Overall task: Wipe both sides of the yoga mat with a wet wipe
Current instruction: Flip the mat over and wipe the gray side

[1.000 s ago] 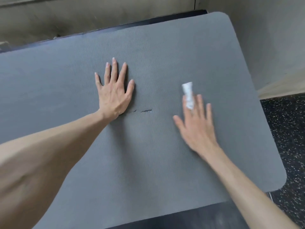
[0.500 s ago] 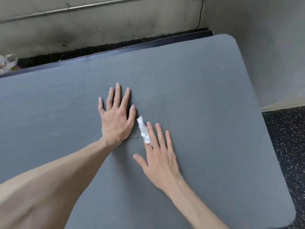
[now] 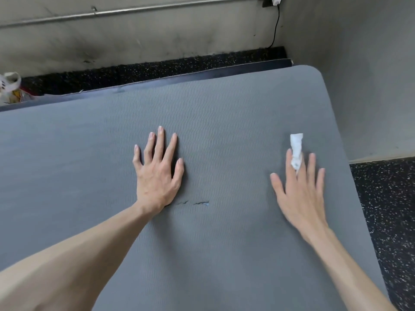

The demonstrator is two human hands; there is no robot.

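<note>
A grey ribbed yoga mat [image 3: 224, 113] lies flat and fills most of the head view. My left hand [image 3: 158, 176] rests flat on its middle with the fingers spread. Over near the mat's right edge, my right hand [image 3: 298, 194] lies flat with straight fingers and presses a crumpled white wet wipe [image 3: 296, 144] onto the mat. The wipe sticks out ahead between the index and middle fingers. Two small tears [image 3: 195, 202] mark the mat between my hands.
A dark mat edge [image 3: 224, 72] shows under the far side of the grey mat. Black speckled floor [image 3: 386, 198] lies to the right. Grey walls stand behind and to the right, with a metal pipe [image 3: 134, 11] and a black cable [image 3: 275, 25]. A white bag [image 3: 10, 86] sits far left.
My right hand has swept the wipe rightwards, from beside my left hand to near the mat's right edge. My left hand stays pressed in place. The view has tilted up.
</note>
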